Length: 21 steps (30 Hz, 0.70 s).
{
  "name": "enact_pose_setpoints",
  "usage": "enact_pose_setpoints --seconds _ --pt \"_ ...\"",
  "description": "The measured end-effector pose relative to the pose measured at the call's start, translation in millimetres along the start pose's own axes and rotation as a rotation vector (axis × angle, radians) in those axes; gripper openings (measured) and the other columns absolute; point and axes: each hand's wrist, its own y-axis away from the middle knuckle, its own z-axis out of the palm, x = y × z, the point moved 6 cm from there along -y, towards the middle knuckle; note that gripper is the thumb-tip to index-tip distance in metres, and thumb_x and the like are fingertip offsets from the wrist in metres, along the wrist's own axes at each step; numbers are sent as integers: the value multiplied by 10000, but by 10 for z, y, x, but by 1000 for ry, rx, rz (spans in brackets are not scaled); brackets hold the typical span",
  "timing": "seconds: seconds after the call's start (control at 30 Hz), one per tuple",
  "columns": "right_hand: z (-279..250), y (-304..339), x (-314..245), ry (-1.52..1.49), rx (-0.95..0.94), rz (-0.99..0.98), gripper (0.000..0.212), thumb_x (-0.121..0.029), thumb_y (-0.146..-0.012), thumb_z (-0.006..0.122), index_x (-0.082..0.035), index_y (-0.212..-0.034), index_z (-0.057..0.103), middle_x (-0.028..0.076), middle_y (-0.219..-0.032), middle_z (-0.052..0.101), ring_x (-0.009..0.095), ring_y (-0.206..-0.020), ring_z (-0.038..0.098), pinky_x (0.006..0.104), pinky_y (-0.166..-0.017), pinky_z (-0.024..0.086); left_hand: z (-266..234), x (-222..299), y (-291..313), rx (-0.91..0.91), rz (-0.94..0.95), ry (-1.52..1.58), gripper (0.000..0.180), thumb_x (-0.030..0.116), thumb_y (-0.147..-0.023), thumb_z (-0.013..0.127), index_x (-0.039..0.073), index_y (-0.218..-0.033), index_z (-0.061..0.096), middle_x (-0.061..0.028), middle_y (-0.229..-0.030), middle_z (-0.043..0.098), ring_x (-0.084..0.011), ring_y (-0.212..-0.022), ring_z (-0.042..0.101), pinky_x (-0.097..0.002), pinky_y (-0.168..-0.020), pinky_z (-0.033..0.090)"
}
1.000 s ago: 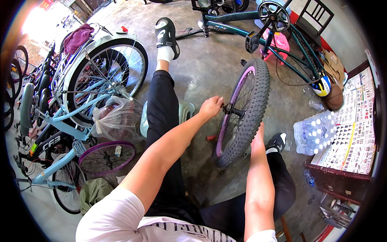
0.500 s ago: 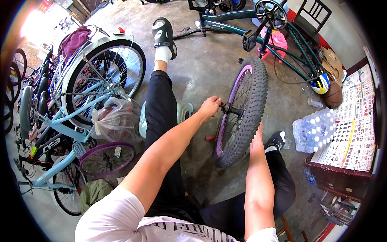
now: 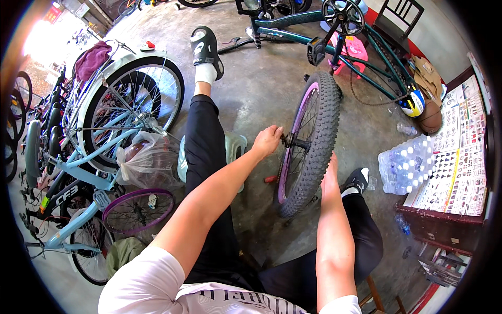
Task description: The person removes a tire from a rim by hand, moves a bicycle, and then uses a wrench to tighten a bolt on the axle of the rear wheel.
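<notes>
A bicycle wheel [image 3: 323, 133] with a knobby black tyre and a purple rim stands upright between my legs, leaning slightly. My left hand [image 3: 268, 140] is closed at the near-left end of its axle, fingertips pinched around the hub's end [image 3: 285, 139]. My right hand [image 3: 329, 174] reaches up along the wheel's right side. The tyre hides its fingers, so their grip cannot be made out. Below the left hand, a short red-handled piece [image 3: 271, 179] shows beside the rim.
A teal bicycle frame [image 3: 293, 35] stands upside down ahead, near a pink stool [image 3: 353, 52]. Bicycles, including a light blue one [image 3: 86, 175], crowd the left beside a purple rim [image 3: 138, 210]. At right are bottled water [image 3: 407, 165] and a paper-covered cabinet [image 3: 444, 193].
The view has shifted slightly. Both hands stay at nearly the same places on the wheel, with no clear change of grip.
</notes>
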Motion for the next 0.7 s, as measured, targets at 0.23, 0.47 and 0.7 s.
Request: enact_pose_setpoints --seconds 0.23,0.47,0.7 --pt "160 50 -12 76 -30 -43 188 -190 -1021 663 -20 -1099 684 15 -893 637 112 -779 559 288 -723 462 -45 -55 16 239 407 -107 370 359 -1064 508 31 -1176 636 -105 -883 659 -219 -799 656 -394 -760 545" --pt "49 76 -67 38 7 -45 194 -188 -1017 670 -13 -1099 685 16 -881 635 111 -776 558 288 -728 464 -14 108 110 -78 -140 132 315 261 -1063 483 14 -1165 651 -100 -881 668 -233 -828 650 -390 -842 536" --pt "191 117 -108 53 -6 -55 199 -197 -1014 678 -15 -1093 685 14 -887 641 112 -775 558 287 -730 472 -56 -35 5 243 456 -187 336 306 -1065 487 39 -1183 653 -130 -878 676 -247 -861 683 -407 -826 540"
